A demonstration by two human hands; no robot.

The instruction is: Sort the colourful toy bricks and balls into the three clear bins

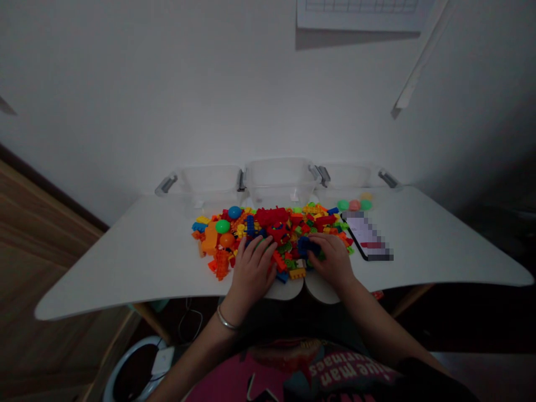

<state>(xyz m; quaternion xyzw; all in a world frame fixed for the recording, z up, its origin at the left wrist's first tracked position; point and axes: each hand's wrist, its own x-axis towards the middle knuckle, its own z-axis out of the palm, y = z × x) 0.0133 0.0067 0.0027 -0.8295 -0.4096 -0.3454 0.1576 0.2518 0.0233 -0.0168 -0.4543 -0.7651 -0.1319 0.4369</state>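
A heap of colourful plastic building blocks [296, 273] lies on the white table. My left hand [253, 267] rests on the front left of the heap, fingers stretched out over the pieces; a bit of green shows beneath the fingertips. My right hand [334, 257] is at the right side of the heap, its thumb and fingers closed on a dark blue toy piece [307, 245] whose exact kind I cannot make out. Near my left hand are an orange ball [226, 240], a green ball [223, 226] and a blue ball [234, 212]. A red toy piece [278, 232] lies between the hands.
Behind the heap, along the wall, stand a left clear box [209, 177], a middle clear box [280, 173] and a right clear box [349, 174]. Several pastel round pieces [354, 205] show by the right one. A phone [366, 237] lies right of the heap.
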